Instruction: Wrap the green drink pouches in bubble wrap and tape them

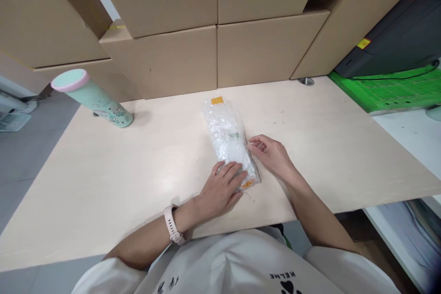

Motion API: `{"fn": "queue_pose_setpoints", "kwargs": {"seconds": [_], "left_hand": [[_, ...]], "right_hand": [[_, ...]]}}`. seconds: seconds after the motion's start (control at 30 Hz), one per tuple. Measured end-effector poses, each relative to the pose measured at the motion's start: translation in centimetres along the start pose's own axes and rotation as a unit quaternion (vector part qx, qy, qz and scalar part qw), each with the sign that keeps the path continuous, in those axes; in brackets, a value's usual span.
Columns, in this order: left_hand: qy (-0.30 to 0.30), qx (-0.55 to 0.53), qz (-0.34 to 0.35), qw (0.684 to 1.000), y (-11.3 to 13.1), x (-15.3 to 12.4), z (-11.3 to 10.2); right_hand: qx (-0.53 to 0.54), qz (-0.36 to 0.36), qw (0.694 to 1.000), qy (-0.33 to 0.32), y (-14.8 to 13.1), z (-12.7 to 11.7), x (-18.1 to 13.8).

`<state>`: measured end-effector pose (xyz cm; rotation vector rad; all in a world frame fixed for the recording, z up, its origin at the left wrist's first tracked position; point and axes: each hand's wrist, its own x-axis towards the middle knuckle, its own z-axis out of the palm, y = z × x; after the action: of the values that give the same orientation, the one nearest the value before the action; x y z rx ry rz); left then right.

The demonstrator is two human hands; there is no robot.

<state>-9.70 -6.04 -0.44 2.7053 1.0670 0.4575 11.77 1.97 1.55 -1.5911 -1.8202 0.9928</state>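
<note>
A clear bubble-wrap package (223, 124) lies lengthwise on the pale wooden table (165, 147), with orange tape at both ends and a small green print near its middle. My left hand (223, 188) rests on its near end, fingers stretched out over the plastic. At the package's right edge is my right hand (270, 154), its fingers bent and the fingertips at the plastic. Whether those fingertips pinch the edge is hard to make out. What is inside the wrap does not show clearly.
Stacked cardboard boxes (182, 62) line the table's back edge. A mint tumbler with a pink-rimmed lid (99, 101) stands at the left. On the right, a dark case (389, 46) sits on a green plastic crate (389, 92). A cable grommet (306, 81) is near the boxes.
</note>
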Motion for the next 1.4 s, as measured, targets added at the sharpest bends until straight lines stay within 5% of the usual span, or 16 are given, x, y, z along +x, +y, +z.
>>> {"fn": "queue_pose_setpoints", "kwargs": {"seconds": [0.07, 0.17, 0.27, 0.4, 0.53, 0.7, 0.9, 1.0, 1.13, 1.23, 1.33, 1.4], "left_hand": [[0.004, -0.001, 0.003, 1.000, 0.0, 0.0, 0.2], [0.009, -0.020, -0.005, 1.000, 0.1, -0.1, 0.2], [0.028, -0.081, 0.000, 0.996, 0.2, -0.2, -0.4], [0.136, -0.168, -0.003, 0.976, -1.5, -0.6, -2.2], [0.218, 0.030, -0.048, 0.974, -5.0, -1.0, -3.8], [0.192, 0.159, -0.087, 0.964, -7.3, -1.2, -4.4], [0.164, -0.079, -0.066, 0.981, -6.0, -1.3, -5.5], [0.150, -0.329, -0.113, 0.926, -5.1, -1.5, -6.7], [0.102, -0.615, -0.163, 0.765, -3.8, -1.7, -7.7], [0.120, -0.678, -0.169, 0.705, -2.6, -1.3, -6.8], [0.167, -0.671, -0.242, 0.681, -1.4, -0.5, -5.4], [0.168, -0.697, -0.288, 0.635, -1.1, 0.1, -4.7]], "right_hand": [[-0.101, -0.003, 0.995, 0.009, 0.1, 0.1, 0.1], [-0.085, -0.026, 0.993, -0.077, 0.1, 0.6, 0.1], [0.083, 0.003, 0.991, -0.108, -0.3, 1.3, -0.2], [0.331, 0.057, 0.926, -0.170, -1.2, 1.5, -0.7], [0.395, 0.073, 0.879, -0.258, -1.8, 1.2, -1.1], [0.410, 0.039, 0.846, -0.338, -1.6, 1.1, -1.3], [0.408, -0.014, 0.840, -0.358, -1.4, 1.1, -1.7], [0.424, -0.048, 0.843, -0.328, -1.6, 1.6, -2.1], [0.439, -0.077, 0.863, -0.238, -2.3, 2.3, -2.6], [0.435, -0.076, 0.885, -0.149, -3.0, 2.8, -2.8], [0.392, -0.077, 0.913, -0.081, -3.6, 3.3, -3.2], [0.339, -0.082, 0.936, -0.041, -3.9, 3.4, -3.5]]}}
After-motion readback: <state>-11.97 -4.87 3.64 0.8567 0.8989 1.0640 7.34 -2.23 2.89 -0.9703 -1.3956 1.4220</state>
